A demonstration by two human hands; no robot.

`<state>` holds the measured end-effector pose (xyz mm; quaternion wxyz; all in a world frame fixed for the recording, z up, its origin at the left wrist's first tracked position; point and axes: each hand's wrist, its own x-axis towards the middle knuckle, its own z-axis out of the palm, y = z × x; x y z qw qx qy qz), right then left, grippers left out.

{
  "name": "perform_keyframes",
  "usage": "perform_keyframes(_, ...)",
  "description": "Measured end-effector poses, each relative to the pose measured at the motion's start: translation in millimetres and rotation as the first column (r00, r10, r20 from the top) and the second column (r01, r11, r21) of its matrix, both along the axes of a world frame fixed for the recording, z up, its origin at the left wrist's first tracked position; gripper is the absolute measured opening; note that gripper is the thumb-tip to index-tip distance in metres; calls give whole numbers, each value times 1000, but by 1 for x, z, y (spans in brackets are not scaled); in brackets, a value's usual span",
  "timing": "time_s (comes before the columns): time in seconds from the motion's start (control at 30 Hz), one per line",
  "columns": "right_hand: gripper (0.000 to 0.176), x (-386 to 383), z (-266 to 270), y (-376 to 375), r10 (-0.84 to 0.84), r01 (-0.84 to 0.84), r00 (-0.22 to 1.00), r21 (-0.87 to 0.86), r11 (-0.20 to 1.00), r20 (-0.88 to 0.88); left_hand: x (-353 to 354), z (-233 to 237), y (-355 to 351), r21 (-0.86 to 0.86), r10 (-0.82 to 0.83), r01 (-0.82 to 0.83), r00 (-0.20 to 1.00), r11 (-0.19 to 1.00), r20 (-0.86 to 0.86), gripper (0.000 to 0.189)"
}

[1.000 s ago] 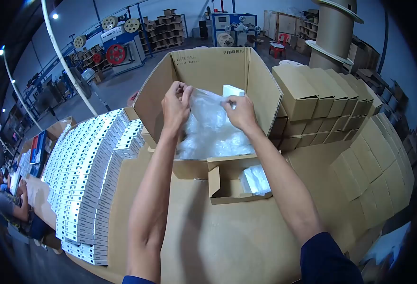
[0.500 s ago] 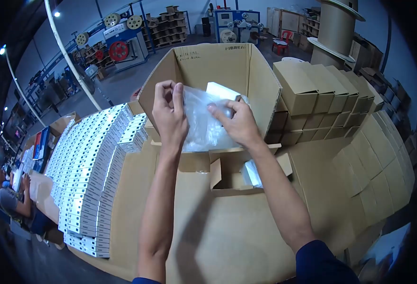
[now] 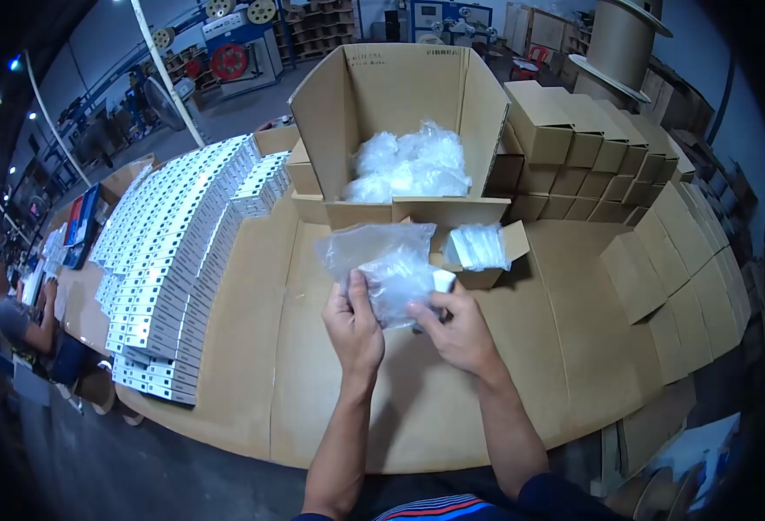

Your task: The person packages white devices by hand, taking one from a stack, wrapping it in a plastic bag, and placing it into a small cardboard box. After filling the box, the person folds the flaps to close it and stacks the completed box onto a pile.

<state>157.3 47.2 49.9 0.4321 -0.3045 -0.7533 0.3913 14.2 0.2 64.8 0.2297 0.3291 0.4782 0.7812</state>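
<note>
Above the bench (image 3: 439, 425), a clear plastic bag (image 3: 378, 252) is pinched in the closed grip of the left hand (image 3: 355, 334). By the right hand (image 3: 464, 337), likewise closed, a white box (image 3: 442, 280) is held at the bag's three o'clock edge. Wrapped packets (image 3: 478, 247) are seen at two o'clock.

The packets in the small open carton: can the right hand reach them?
Likely yes: the packets lie uncovered just beyond the right hand, though it's busy with the clear bag.
</note>
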Motion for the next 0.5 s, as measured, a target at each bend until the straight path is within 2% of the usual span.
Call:
perform_keyframes(0.07, 31, 17, 5, -26, 66, -111, 988, -341, 933, -140, -11, -16, -13, -57, 18, -24, 995, 998, -100, 34)
perform_keyframes(0.1, 30, 25, 4, -38, 65, -102, 991, -338, 936, -118, -16, -23, -24, -91, 24, -38, 989, 995, -147, 34)
perform_keyframes(0.17, 27, 36, 1, -52, 67, -87, 995, -313, 946, -72, -14, -28, -43, -97, 46, -59, 990, 993, -133, 34)
perform_keyframes(0.2, 29, 37, -9, -57, -11, 11, 1000, -282, 959, 2, -8, -32, -48, -87, 73, -85, 989, 993, -130, 34)
perform_keyframes(0.23, 30, 35, -18, -57, -27, 10, 997, -248, 969, -66, -3, -36, -57, -82, 101, -112, 987, 990, -127, 34)
perform_keyframes(0.3, 32, 26, -29, -62, -56, 19, 978, -183, 983, -201, 4, -45, -76, -170, 30, -57, 987, 984, -157, 35)
perform_keyframes(0.33, 32, 21, -17, -71, -54, -109, 936, -431, 896, -348, 9, -51, -83, -192, 1, -32, 987, 981, -160, 35)
perform_keyframes(0.4, 30, 19, -29, -74, -104, -39, 954, -461, 887, -281, 14, -51, -95, -248, -76, 41, 988, 968, -132, 37)
perform_keyframes(0.43, 29, 18, -33, -76, -130, -1, 961, -474, 881, -243, 11, -57, -98, -235, -40, 11, 992, 972, -116, 37)
perform_keyframes(0.47, 24, 14, -33, -81, -182, 31, 934, -437, 899, -308, 5, -68, -99, -218, -3, -19, 995, 976, -101, 38)
perform_keyframes(0.5, 23, 12, -34, -83, -202, 76, 936, -398, 914, -287, -3, -79, -101, -201, 34, -51, 996, 978, -85, 39)
